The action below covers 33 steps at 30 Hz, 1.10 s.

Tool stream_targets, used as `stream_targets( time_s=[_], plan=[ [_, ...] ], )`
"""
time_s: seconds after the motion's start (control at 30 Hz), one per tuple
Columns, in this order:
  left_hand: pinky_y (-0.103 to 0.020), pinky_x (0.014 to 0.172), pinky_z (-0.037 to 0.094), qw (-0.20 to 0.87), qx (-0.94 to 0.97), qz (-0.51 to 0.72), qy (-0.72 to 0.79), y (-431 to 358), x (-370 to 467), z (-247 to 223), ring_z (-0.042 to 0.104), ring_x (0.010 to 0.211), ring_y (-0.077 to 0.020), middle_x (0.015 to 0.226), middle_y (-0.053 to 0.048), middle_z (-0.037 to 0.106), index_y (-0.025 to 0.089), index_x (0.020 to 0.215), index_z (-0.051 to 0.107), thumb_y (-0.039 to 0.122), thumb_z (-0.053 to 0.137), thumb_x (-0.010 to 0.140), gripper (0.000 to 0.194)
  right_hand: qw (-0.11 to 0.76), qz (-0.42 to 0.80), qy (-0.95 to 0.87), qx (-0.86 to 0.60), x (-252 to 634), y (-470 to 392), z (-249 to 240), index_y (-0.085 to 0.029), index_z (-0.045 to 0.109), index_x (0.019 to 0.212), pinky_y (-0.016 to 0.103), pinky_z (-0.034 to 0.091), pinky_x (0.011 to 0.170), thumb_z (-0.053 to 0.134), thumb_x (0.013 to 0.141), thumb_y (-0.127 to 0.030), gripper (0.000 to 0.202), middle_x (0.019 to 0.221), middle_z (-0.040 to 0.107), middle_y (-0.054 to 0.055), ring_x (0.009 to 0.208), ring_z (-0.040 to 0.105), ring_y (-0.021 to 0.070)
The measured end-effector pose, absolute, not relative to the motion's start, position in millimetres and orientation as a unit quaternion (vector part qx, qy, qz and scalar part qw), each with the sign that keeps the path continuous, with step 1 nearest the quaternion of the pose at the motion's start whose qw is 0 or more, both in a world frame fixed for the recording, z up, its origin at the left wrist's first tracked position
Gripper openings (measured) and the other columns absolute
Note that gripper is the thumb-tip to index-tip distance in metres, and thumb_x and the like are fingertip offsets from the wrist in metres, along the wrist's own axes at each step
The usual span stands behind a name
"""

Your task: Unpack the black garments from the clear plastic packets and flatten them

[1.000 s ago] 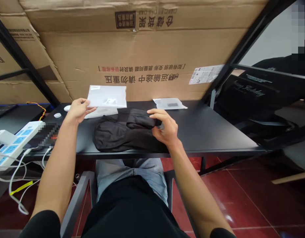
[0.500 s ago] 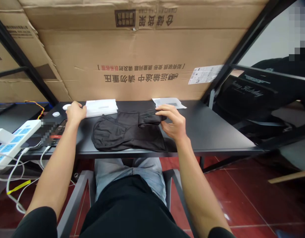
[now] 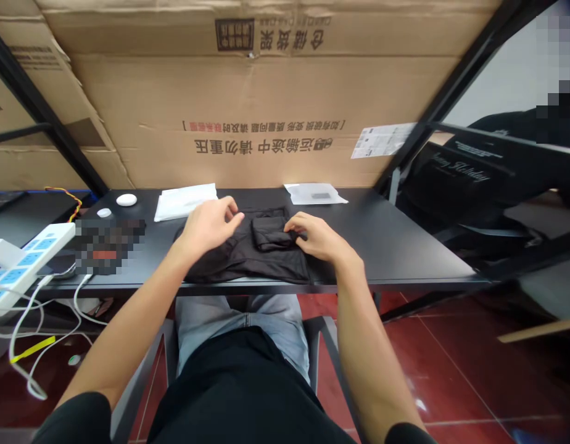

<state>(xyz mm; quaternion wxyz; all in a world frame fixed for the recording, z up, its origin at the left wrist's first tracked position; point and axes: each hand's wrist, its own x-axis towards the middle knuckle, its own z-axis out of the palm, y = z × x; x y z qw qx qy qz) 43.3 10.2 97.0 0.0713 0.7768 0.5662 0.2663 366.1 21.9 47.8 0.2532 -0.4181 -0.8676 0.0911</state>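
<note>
A thin black cloth (image 3: 266, 266) lies spread near the front edge of the desk. On top of it rests a small folded black cloth bundle (image 3: 270, 234); whether the two are one piece I cannot tell. My right hand (image 3: 319, 234) pinches the bundle's right end between thumb and fingers. Over the left part of the cloth hovers my left hand (image 3: 210, 225), thumb and fingers apart with nothing between them. It hides some of the cloth beneath.
Behind the cloth lie a white packet (image 3: 178, 200) and a translucent bag (image 3: 316, 193). A white oval object (image 3: 126, 200) and a small white cap (image 3: 104, 213) sit left, near a power strip (image 3: 28, 262) with cables. A cardboard sheet (image 3: 248, 92) stands behind; a person in black (image 3: 479, 166) is at right.
My left hand has moved right, from beside the white packet to above the cloth. My right hand has drawn the folded bundle slightly left and toward me. The white packet has shifted slightly left.
</note>
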Motion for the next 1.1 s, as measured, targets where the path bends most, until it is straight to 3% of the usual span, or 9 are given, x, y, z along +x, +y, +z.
stream_targets(
  time_s=[0.1,0.2,0.33,0.47,0.6,0.73,0.87,0.97,1.1],
  plan=[
    [-0.042,0.095,0.056,0.069,0.818,0.241,0.518,-4,79,85,0.074,0.106,-0.0301,0.112,-0.009,0.082,0.025,0.113,0.076,0.047,0.077,0.099,0.027,0.251,0.122,-0.863,-0.421,378,16,54,-0.023,0.082,0.111,0.037,0.061,0.098,0.057,0.084,-0.003,0.042,0.116,0.082,0.006,0.103,0.077,0.0234],
    [-0.043,0.104,0.056,0.037,0.853,0.222,0.471,-12,106,74,0.069,0.122,-0.032,0.126,-0.01,0.078,0.024,0.123,0.075,0.051,0.084,0.095,0.04,0.267,0.117,-0.852,-0.434,383,12,58,-0.023,0.083,0.11,0.04,0.062,0.098,0.066,0.091,-0.016,0.026,0.114,0.085,0.006,0.101,0.078,0.0257],
    [-0.04,0.099,0.059,-0.002,0.878,0.177,0.445,-14,131,65,0.067,0.129,-0.031,0.132,-0.01,0.074,0.025,0.133,0.072,0.037,0.079,0.102,0.034,0.301,0.088,-0.842,-0.438,380,13,58,-0.023,0.083,0.102,0.042,0.062,0.096,0.072,0.096,-0.03,0.014,0.106,0.085,0.007,0.098,0.078,0.0277],
    [-0.038,0.096,0.06,0.003,0.872,0.165,0.46,-12,137,63,0.071,0.125,-0.0284,0.132,-0.011,0.074,0.025,0.14,0.069,0.02,0.058,0.11,0.033,0.281,0.111,-0.85,-0.431,375,16,54,-0.024,0.083,0.105,0.04,0.061,0.098,0.071,0.096,-0.023,0.016,0.109,0.087,0.006,0.101,0.08,0.0265],
    [-0.038,0.103,0.059,0.017,0.847,0.215,0.486,-12,116,66,0.074,0.118,-0.0274,0.136,-0.012,0.072,0.027,0.156,0.063,0.016,0.052,0.109,0.049,0.256,0.115,-0.849,-0.448,375,18,51,-0.024,0.084,0.104,0.038,0.062,0.094,0.073,0.094,-0.022,0.015,0.107,0.087,0.004,0.097,0.08,0.0253],
    [-0.038,0.097,0.06,0.012,0.816,0.228,0.531,-19,77,67,0.076,0.102,-0.0267,0.125,-0.009,0.071,0.035,0.171,0.051,0.015,0.053,0.105,0.069,0.251,0.115,-0.846,-0.457,376,20,50,-0.024,0.084,0.102,0.037,0.063,0.093,0.076,0.095,-0.024,0.011,0.106,0.087,0.005,0.097,0.08,0.0252],
    [-0.041,0.093,0.06,0.005,0.783,0.192,0.592,-33,45,60,0.076,0.1,-0.03,0.117,-0.01,0.072,0.038,0.167,0.057,0.022,0.055,0.105,0.064,0.249,0.114,-0.846,-0.457,375,19,51,-0.024,0.084,0.102,0.037,0.063,0.093,0.075,0.097,-0.024,0.01,0.106,0.086,0.005,0.098,0.08,0.0253],
    [-0.044,0.088,0.061,-0.005,0.759,0.16,0.631,-43,34,53,0.075,0.103,-0.0335,0.124,-0.012,0.072,0.036,0.153,0.07,0.031,0.058,0.106,0.049,0.246,0.111,-0.848,-0.456,374,18,51,-0.024,0.083,0.102,0.037,0.063,0.095,0.073,0.098,-0.024,0.011,0.107,0.086,0.005,0.099,0.08,0.025],
    [-0.045,0.087,0.062,-0.032,0.763,0.154,0.626,-42,35,51,0.071,0.117,-0.0367,0.137,-0.015,0.068,0.031,0.143,0.075,0.035,0.064,0.103,0.042,0.243,0.112,-0.849,-0.455,372,18,52,-0.024,0.083,0.102,0.038,0.063,0.096,0.073,0.098,-0.024,0.01,0.107,0.085,0.005,0.099,0.08,0.0257]
  ],
)
